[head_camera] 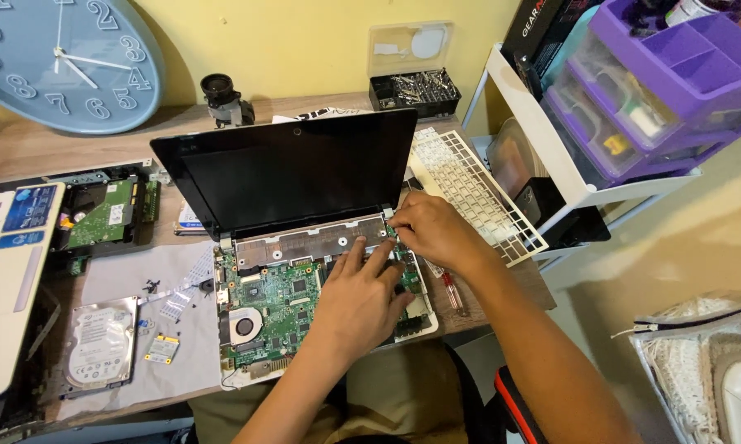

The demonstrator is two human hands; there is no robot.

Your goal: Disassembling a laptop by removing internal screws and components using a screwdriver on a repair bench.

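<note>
Head view: we're looking down at a wooden desk (25,152) against a yellow wall (304,41). The opened laptop (304,238) is sitting mid-desk, screen up and dark, its green motherboard (276,300) exposed. Our left hand (358,300) is lying flat on the board, fingers spread, gripping nothing. Our right hand (436,230) is pressing fingertips at the board's top-right corner by the hinge; we can't tell if it's pinching anything. The removed white keyboard (477,193) is lying right of the screen. Hard drives (99,341) and another circuit board (99,214) are sitting left on the desk. A blue clock (66,62) is leaning against the wall, with a screwdriver bit case (415,86) behind the laptop. A white shelf with purple drawers (658,82) is standing to the right.
</note>
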